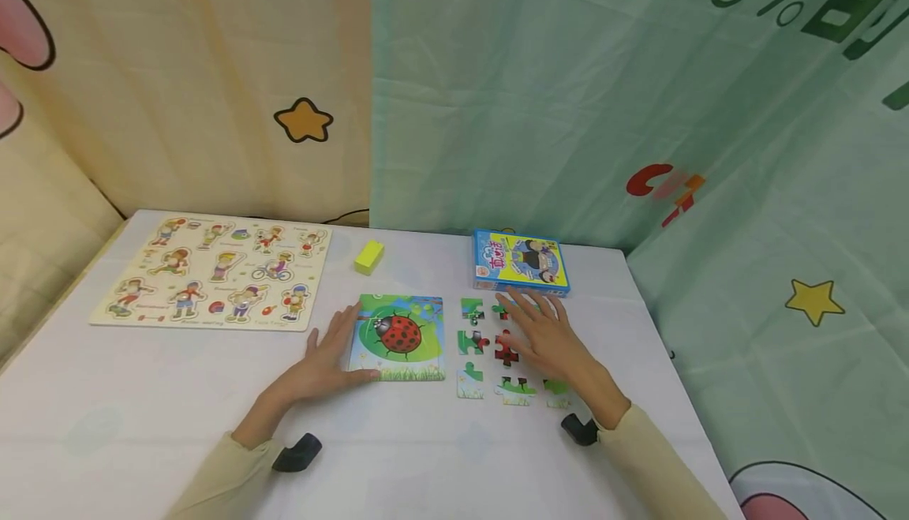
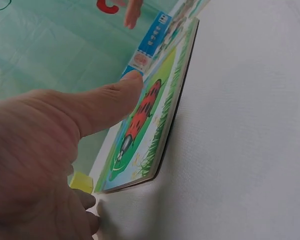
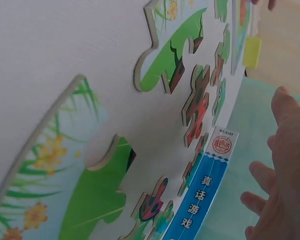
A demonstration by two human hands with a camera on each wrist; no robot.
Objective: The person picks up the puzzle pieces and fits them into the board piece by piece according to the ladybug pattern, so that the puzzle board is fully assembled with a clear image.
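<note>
A square ladybug picture board lies flat on the white table, seen edge-on from the left wrist view. My left hand is at its left side, fingers spread along the edge and the thumb reaching over the lower left corner; whether it presses the board I cannot tell. To the right, loose jigsaw pieces are set out in spaced rows. Over their right part hovers my right hand, fingers spread and holding nothing, hiding some pieces. In the right wrist view, a red ladybug piece lies among green ones.
A blue and yellow box lies behind the pieces. Behind the ladybug board sits a yellow block. The large board with figures of children covers the table's back left. Fabric curtains hang along the back and sides.
</note>
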